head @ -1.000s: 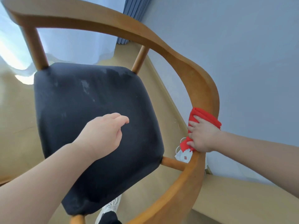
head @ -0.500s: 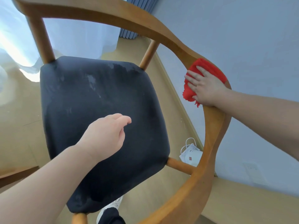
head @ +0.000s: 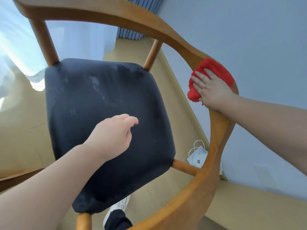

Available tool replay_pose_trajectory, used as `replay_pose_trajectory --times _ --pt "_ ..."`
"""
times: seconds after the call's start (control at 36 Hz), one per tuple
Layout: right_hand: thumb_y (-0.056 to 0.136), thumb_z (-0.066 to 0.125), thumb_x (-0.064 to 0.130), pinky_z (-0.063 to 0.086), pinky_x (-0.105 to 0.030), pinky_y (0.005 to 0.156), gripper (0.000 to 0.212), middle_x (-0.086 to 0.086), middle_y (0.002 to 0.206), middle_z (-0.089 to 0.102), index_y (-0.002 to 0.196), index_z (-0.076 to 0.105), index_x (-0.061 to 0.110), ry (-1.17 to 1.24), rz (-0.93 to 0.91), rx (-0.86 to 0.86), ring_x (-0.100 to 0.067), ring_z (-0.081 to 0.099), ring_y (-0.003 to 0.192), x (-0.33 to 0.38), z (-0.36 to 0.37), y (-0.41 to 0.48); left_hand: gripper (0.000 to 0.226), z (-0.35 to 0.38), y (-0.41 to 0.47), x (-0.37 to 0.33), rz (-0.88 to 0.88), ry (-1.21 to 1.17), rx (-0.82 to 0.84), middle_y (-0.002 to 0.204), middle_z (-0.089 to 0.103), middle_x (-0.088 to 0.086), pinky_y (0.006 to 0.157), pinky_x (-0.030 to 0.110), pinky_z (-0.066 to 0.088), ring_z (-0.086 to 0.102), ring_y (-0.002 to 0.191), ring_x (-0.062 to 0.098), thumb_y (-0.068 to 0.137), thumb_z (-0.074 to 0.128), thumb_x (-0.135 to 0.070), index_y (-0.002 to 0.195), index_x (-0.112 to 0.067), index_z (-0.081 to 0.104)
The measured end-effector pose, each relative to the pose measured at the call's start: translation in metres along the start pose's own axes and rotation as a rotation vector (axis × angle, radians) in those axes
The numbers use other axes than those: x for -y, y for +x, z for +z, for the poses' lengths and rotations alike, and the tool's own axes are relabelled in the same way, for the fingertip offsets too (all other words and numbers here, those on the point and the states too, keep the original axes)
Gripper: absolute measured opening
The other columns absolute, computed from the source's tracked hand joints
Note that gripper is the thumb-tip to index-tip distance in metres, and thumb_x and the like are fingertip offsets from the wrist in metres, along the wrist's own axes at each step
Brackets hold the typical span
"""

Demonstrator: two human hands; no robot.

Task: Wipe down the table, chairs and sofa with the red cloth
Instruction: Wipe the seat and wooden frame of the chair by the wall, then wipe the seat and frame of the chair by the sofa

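A wooden chair with a curved armrest rail (head: 217,146) and a dark padded seat (head: 103,100) fills the view from above. The red cloth (head: 214,68) is draped over the rail on the right side. My right hand (head: 211,90) lies flat on the cloth with straight fingers, pressing it against the rail. My left hand (head: 114,135) hovers above the middle of the seat with loosely curled fingers and holds nothing.
A grey wall (head: 249,39) stands close behind the chair on the right. A white plug block with a cable (head: 197,156) lies on the wooden floor by the skirting. My shoe (head: 118,208) shows below the seat. Blue curtains (head: 131,34) hang at the far end.
My right hand has slid the red cloth up along the rail, from its lower bend towards the back curve. My left hand has stayed above the seat.
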State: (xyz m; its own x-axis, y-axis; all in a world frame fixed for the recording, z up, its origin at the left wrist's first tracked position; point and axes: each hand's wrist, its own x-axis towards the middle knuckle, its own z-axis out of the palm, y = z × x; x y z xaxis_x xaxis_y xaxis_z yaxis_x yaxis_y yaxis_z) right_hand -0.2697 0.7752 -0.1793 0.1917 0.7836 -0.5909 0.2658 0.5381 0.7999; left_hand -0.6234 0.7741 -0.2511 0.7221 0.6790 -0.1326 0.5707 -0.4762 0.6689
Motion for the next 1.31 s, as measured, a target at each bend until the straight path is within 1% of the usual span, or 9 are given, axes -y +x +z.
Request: replay_pose_trajectory --times 0.14,0.22,0.36,0.56,0.69,0.83,0.97,1.11,1.31 --pt "0.099 0.028 0.041 0.005 -0.051 0.116 0.051 -0.01 0.156 0.025 0.141 0.044 0.017 0.259 -0.071 0.142 -0.03 0.013 0.145 0.033 -0.009 -0.059 0.034 -0.026 -0.023 -0.005 0.014 0.017 0.032 0.11 0.059 -0.012 0.076 0.034 0.048 0.057 0.095 0.018 0.091 0.042 -0.012 0.119 -0.024 0.056" --pt "0.096 0.039 0.036 0.02 -0.047 0.111 0.036 -0.004 0.136 0.051 0.123 0.061 0.025 0.403 -0.113 0.225 -0.026 0.037 0.13 0.047 -0.032 -0.096 0.034 -0.053 -0.042 -0.01 0.026 0.051 0.054 0.11 0.058 -0.011 0.078 0.034 0.047 0.057 0.095 0.018 0.091 0.041 -0.012 0.12 -0.024 0.056" --pt "0.098 0.032 0.033 0.044 -0.034 0.073 0.034 -0.006 0.105 0.062 0.112 0.059 0.016 0.874 -0.049 0.37 -0.027 0.062 0.095 0.041 -0.089 -0.141 0.033 -0.109 -0.078 -0.018 0.05 0.116 0.037 0.111 0.06 -0.01 0.08 0.033 0.048 0.057 0.097 0.017 0.092 0.041 -0.012 0.119 -0.023 0.057" --pt "0.096 0.04 0.03 0.046 -0.03 0.058 0.014 0.007 0.081 0.055 0.086 0.049 0.027 1.322 0.122 -0.021 -0.017 0.058 0.072 0.022 -0.179 -0.196 0.028 -0.202 -0.141 -0.035 0.03 0.171 -0.036 0.114 0.061 -0.01 0.083 0.027 0.053 0.06 0.098 0.012 0.095 0.047 -0.018 0.12 -0.026 0.055" --pt "0.092 0.056 0.022 0.047 -0.03 0.085 0.024 0.016 0.111 0.044 0.114 0.06 0.032 1.679 0.017 -0.305 -0.011 0.053 0.094 -0.015 -0.258 -0.237 0.025 -0.268 -0.2 -0.053 -0.039 0.176 -0.103 0.11 0.062 -0.012 0.07 0.004 0.034 0.058 0.089 0.005 0.095 0.049 -0.023 0.118 -0.028 0.056" --pt "0.085 0.067 0.029 0.037 -0.009 0.077 0.037 0.028 0.105 0.041 0.119 0.059 0.042 1.875 -0.139 -0.606 0.005 0.049 0.099 -0.061 -0.331 -0.28 0.028 -0.331 -0.248 -0.067 -0.104 0.148 -0.17 0.116 0.058 -0.016 0.077 0.016 0.041 0.056 0.096 0.002 0.094 0.047 -0.025 0.121 -0.031 0.054" --pt "0.079 0.069 0.037 0.047 -0.019 0.082 0.032 0.022 0.108 0.055 0.107 0.06 0.049 1.895 -0.487 -0.78 0.0 0.055 0.102 -0.105 -0.383 -0.316 0.041 -0.375 -0.28 -0.086 -0.139 0.146 -0.207 0.113 0.046 -0.029 0.07 0.01 0.037 0.051 0.082 -0.015 0.091 0.053 -0.031 0.129 -0.04 0.042" --pt "0.075 0.073 0.034 0.043 -0.009 0.072 0.03 0.022 0.098 0.055 0.092 0.053 0.049 1.836 -0.615 -0.976 -0.001 0.057 0.091 -0.13 -0.4 -0.347 0.063 -0.39 -0.313 -0.119 -0.123 0.129 -0.187 0.116 0.035 -0.05 0.086 0.003 0.035 0.047 0.104 -0.014 0.081 0.065 -0.033 0.132 -0.051 0.034" --pt "0.075 0.076 0.021 0.042 -0.012 0.07 0.031 0.017 0.088 0.056 0.082 0.053 0.04 1.812 -0.848 -1.063 -0.004 0.056 0.082 -0.142 -0.405 -0.375 0.039 -0.365 -0.359 -0.165 -0.153 -0.005 -0.401 0.105 0.063 -0.019 0.089 0.025 0.045 0.057 0.102 0.004 0.081 0.068 -0.015 0.113 -0.037 0.061"
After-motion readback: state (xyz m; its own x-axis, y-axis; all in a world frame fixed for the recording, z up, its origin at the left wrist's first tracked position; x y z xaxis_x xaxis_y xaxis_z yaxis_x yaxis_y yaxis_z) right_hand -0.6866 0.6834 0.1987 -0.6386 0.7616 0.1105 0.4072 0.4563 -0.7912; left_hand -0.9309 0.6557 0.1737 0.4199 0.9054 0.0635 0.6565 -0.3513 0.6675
